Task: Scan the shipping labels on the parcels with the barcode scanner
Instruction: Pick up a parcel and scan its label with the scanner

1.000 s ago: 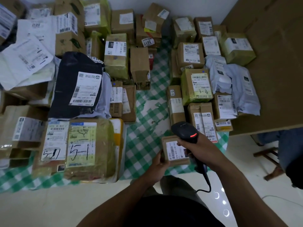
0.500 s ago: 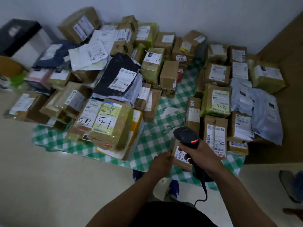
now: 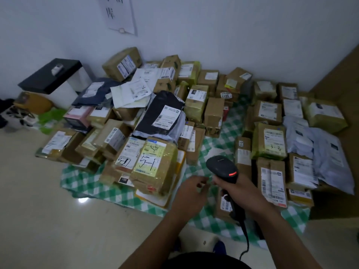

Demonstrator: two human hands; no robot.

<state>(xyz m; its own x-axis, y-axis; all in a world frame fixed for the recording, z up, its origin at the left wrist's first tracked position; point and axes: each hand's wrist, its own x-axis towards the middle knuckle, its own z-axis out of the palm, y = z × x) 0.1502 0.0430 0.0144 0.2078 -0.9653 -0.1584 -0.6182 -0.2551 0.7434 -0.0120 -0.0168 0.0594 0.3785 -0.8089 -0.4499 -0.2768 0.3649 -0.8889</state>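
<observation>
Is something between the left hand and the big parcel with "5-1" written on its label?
Nothing visible stands between them. The left hand hovers, holding nothing, just right of the 5-1 parcel, with only a strip of checked cloth in the gap. The barcode scanner, gripped by the right hand, is on the other side.
</observation>
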